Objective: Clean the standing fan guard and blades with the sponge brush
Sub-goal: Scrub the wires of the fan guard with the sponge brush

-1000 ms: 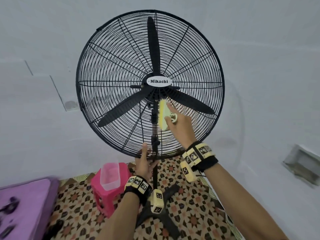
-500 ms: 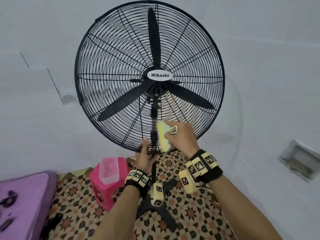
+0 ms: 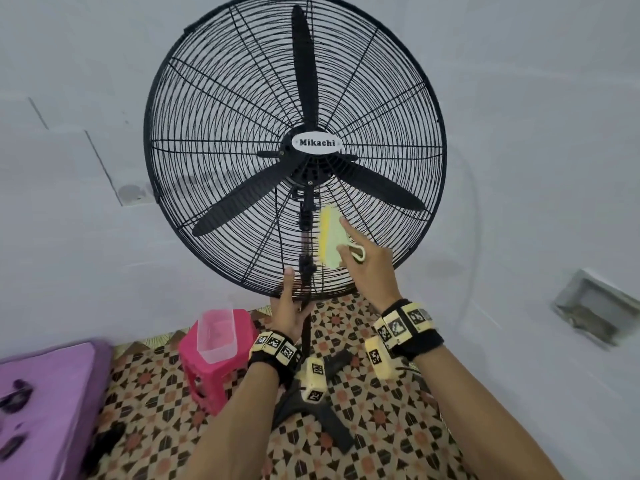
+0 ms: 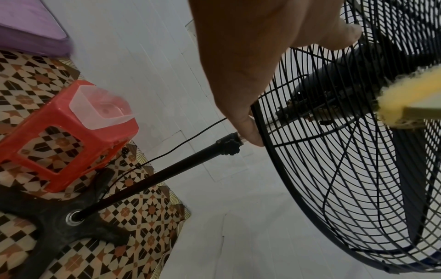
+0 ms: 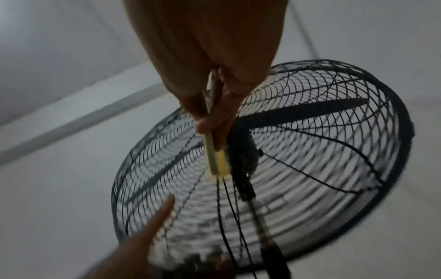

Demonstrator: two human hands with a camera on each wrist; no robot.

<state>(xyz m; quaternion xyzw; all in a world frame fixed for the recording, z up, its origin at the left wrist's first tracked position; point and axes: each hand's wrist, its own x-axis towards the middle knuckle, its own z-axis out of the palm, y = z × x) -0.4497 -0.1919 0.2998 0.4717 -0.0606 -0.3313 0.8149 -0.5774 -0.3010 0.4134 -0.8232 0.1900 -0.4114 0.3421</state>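
Fingers [image 3: 346, 226] of right hand [image 3: 372, 268] pinching sponge brush [image 3: 330, 242] against lower guard [image 3: 221, 109]; left hand [image 3: 289, 311] gripping rim. Blades [image 3: 304, 64] seemingly untouched.

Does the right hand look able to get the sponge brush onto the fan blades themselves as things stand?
Probably not. The right hand holds the sponge brush against the outside of the fan guard, and the blades sit behind its closely spaced wires. The guard looks closed, so only the wires seem reachable.
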